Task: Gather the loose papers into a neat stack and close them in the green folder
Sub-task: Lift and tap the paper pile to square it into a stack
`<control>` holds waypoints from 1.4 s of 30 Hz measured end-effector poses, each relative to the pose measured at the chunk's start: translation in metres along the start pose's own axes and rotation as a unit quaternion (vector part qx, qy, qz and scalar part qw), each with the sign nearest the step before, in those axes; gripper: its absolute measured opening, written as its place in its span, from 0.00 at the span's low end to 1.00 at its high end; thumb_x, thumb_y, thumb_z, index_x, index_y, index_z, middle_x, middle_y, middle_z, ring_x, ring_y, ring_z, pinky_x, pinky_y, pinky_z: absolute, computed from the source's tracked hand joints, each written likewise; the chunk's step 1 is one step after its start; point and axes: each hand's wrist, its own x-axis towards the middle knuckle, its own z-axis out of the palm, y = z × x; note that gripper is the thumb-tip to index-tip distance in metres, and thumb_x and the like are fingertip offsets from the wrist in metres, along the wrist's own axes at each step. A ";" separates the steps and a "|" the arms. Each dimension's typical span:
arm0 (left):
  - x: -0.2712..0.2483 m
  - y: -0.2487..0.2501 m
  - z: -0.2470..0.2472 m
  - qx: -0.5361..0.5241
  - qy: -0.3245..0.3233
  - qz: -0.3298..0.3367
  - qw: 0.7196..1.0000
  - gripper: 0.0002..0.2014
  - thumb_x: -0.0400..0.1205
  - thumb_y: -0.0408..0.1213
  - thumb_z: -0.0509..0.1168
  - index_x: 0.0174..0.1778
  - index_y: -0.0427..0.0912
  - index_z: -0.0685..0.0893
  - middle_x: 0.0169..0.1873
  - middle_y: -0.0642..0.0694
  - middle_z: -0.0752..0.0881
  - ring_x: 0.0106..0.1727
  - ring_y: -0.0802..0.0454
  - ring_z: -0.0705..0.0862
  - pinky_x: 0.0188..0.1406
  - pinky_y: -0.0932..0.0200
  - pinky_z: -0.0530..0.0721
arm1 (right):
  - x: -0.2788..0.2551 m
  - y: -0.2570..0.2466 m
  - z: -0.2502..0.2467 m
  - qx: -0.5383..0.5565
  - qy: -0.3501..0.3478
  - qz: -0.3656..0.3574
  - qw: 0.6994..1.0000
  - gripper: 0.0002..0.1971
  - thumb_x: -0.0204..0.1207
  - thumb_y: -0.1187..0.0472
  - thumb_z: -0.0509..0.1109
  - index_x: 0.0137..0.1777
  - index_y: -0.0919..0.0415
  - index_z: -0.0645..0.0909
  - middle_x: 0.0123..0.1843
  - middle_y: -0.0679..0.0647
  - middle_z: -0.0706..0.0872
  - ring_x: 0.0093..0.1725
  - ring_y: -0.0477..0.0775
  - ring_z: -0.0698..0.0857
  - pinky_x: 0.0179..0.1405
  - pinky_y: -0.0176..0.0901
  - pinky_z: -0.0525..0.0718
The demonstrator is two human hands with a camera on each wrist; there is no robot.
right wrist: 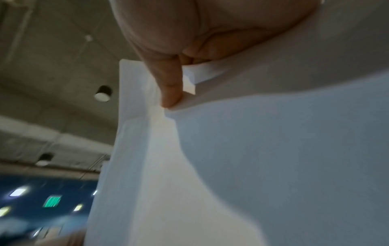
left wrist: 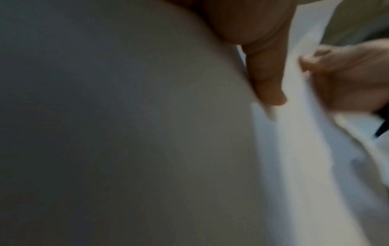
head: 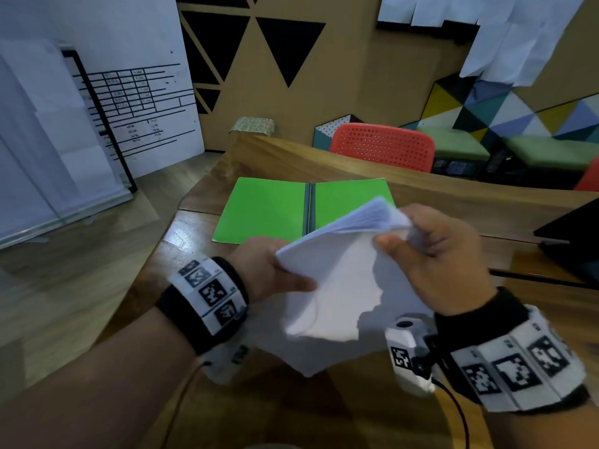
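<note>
A stack of white papers [head: 337, 286] is held tilted above the wooden table, between both hands. My left hand [head: 272, 270] grips its left edge, thumb on top. My right hand [head: 434, 254] grips the upper right corner, where the sheets fan apart. Behind the papers the green folder [head: 269, 209] lies open and flat on the table, its dark spine in the middle; the stack hides part of its right half. In the left wrist view the papers [left wrist: 294, 149] fill the frame with my thumb [left wrist: 269, 79] on them. The right wrist view shows a finger [right wrist: 170, 86] pressing the sheets [right wrist: 273, 149].
A dark laptop [head: 573, 241] sits at the right edge of the table [head: 291, 157], a black pencil [head: 534, 278] beside it. A red chair [head: 382, 145] stands behind the table. A whiteboard [head: 136, 102] leans at the left.
</note>
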 end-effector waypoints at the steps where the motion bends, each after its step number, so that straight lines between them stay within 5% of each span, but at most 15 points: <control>1: 0.000 -0.013 -0.007 0.042 -0.018 -0.048 0.998 0.10 0.59 0.44 0.82 0.27 0.51 0.86 0.29 0.53 0.86 0.32 0.63 0.82 0.40 0.59 0.85 | -0.002 0.005 -0.005 0.063 0.021 0.027 0.997 0.08 0.64 0.50 0.72 0.41 0.51 0.84 0.31 0.56 0.86 0.31 0.55 0.82 0.34 0.54 0.83; 3: -0.004 -0.036 -0.023 0.049 -0.028 -0.122 0.991 0.13 0.59 0.40 0.82 0.36 0.41 0.90 0.32 0.48 0.88 0.35 0.55 0.84 0.42 0.55 0.84 | -0.006 0.013 -0.016 0.171 0.032 0.083 0.981 0.04 0.67 0.61 0.76 0.39 0.50 0.86 0.32 0.52 0.88 0.32 0.52 0.83 0.35 0.50 0.83; 5: -0.007 -0.053 -0.035 -0.131 -0.003 -0.143 0.981 0.17 0.50 0.40 0.85 0.30 0.37 0.90 0.24 0.52 0.88 0.27 0.59 0.84 0.30 0.61 0.82 | -0.010 0.023 -0.020 0.255 0.025 0.135 0.957 0.08 0.69 0.70 0.73 0.45 0.58 0.86 0.32 0.49 0.91 0.31 0.49 0.86 0.32 0.42 0.85; 7: -0.006 -0.062 -0.037 -0.349 0.052 -0.127 0.927 0.30 0.36 0.43 0.87 0.33 0.38 0.90 0.26 0.48 0.91 0.28 0.54 0.89 0.28 0.62 0.87 | -0.014 0.034 -0.017 0.318 0.048 0.173 0.931 0.12 0.63 0.63 0.74 0.47 0.63 0.85 0.34 0.49 0.92 0.32 0.49 0.88 0.31 0.39 0.87; 9: 0.002 -0.065 -0.030 -0.428 0.122 -0.100 0.890 0.35 0.44 0.40 0.85 0.47 0.36 0.86 0.34 0.45 0.93 0.36 0.48 0.89 0.36 0.56 0.90 | -0.017 0.044 -0.003 0.324 0.099 0.200 0.919 0.12 0.58 0.59 0.77 0.43 0.56 0.87 0.34 0.48 0.92 0.36 0.54 0.87 0.37 0.44 0.87; 12: 0.005 -0.045 -0.016 -0.368 0.243 -0.063 0.895 0.15 0.68 0.38 0.76 0.49 0.41 0.85 0.40 0.42 0.90 0.41 0.45 0.88 0.45 0.48 0.86 | -0.025 0.055 0.024 0.273 0.190 0.244 0.911 0.10 0.70 0.67 0.74 0.32 0.50 0.85 0.28 0.44 0.88 0.38 0.57 0.81 0.43 0.53 0.80; 15: 0.003 -0.033 -0.002 -0.307 0.264 -0.058 0.912 0.04 0.73 0.33 0.72 0.36 0.44 0.83 0.26 0.57 0.90 0.33 0.60 0.88 0.32 0.68 0.86 | -0.040 0.063 0.048 0.241 0.214 0.285 0.903 0.12 0.75 0.68 0.69 0.40 0.47 0.82 0.38 0.43 0.88 0.47 0.57 0.85 0.54 0.56 0.82; 20: -0.006 -0.045 0.022 -0.304 0.248 -0.075 0.917 0.13 0.70 0.29 0.73 0.31 0.48 0.76 0.31 0.48 0.84 0.34 0.51 0.82 0.30 0.63 0.81 | -0.054 0.078 0.060 0.225 0.213 0.355 0.882 0.09 0.75 0.62 0.70 0.39 0.49 0.75 0.38 0.48 0.82 0.45 0.55 0.81 0.44 0.46 0.80; 24: -0.001 -0.050 0.018 -0.377 0.235 -0.083 0.892 0.09 0.59 0.46 0.72 0.26 0.48 0.78 0.32 0.47 0.86 0.35 0.51 0.82 0.37 0.56 0.77 | -0.053 0.086 0.053 0.249 0.218 0.384 0.862 0.09 0.74 0.50 0.69 0.33 0.47 0.78 0.36 0.51 0.80 0.41 0.55 0.78 0.43 0.46 0.74; 29: 0.009 -0.059 0.016 -0.396 0.232 -0.106 0.882 0.09 0.63 0.36 0.64 0.19 0.52 0.82 0.22 0.56 0.89 0.32 0.49 0.80 0.32 0.60 0.78 | -0.046 0.095 0.046 0.257 0.202 0.401 0.856 0.07 0.67 0.52 0.68 0.29 0.45 0.81 0.38 0.53 0.79 0.47 0.57 0.76 0.45 0.49 0.72; 34: 0.009 -0.059 0.014 -0.411 0.224 -0.083 0.880 0.10 0.74 0.30 0.65 0.29 0.48 0.79 0.24 0.57 0.90 0.32 0.51 0.80 0.26 0.67 0.81 | -0.045 0.104 0.042 0.271 0.195 0.382 0.862 0.12 0.76 0.57 0.68 0.31 0.45 0.79 0.42 0.52 0.81 0.49 0.57 0.78 0.45 0.48 0.73; 36: 0.007 -0.063 0.013 -0.423 0.207 -0.068 0.880 0.07 0.67 0.43 0.71 0.32 0.48 0.79 0.25 0.57 0.90 0.30 0.53 0.83 0.24 0.69 0.82 | -0.046 0.105 0.040 0.283 0.197 0.369 0.863 0.08 0.75 0.54 0.69 0.35 0.46 0.79 0.43 0.53 0.82 0.49 0.56 0.78 0.42 0.45 0.75; 39: 0.001 -0.069 0.013 -0.402 0.179 -0.053 0.896 0.35 0.40 0.67 0.78 0.38 0.52 0.80 0.26 0.56 0.90 0.28 0.59 0.86 0.27 0.63 0.85 | -0.049 0.105 0.039 0.306 0.162 0.359 0.867 0.21 0.55 0.38 0.79 0.42 0.46 0.78 0.48 0.57 0.85 0.45 0.56 0.83 0.42 0.48 0.81; 41: -0.002 -0.069 0.018 -0.374 0.178 -0.055 0.908 0.33 0.42 0.59 0.81 0.39 0.50 0.80 0.25 0.56 0.89 0.28 0.62 0.85 0.26 0.69 0.85 | -0.051 0.106 0.041 0.301 0.143 0.359 0.872 0.30 0.41 0.35 0.83 0.43 0.45 0.79 0.48 0.56 0.87 0.47 0.57 0.85 0.48 0.54 0.85; 42: -0.003 -0.066 0.020 -0.367 0.187 -0.064 0.909 0.24 0.51 0.49 0.83 0.37 0.48 0.80 0.25 0.53 0.88 0.28 0.60 0.84 0.24 0.72 0.83 | -0.051 0.104 0.041 0.303 0.138 0.351 0.875 0.24 0.49 0.42 0.84 0.42 0.46 0.79 0.47 0.56 0.87 0.48 0.58 0.85 0.52 0.58 0.85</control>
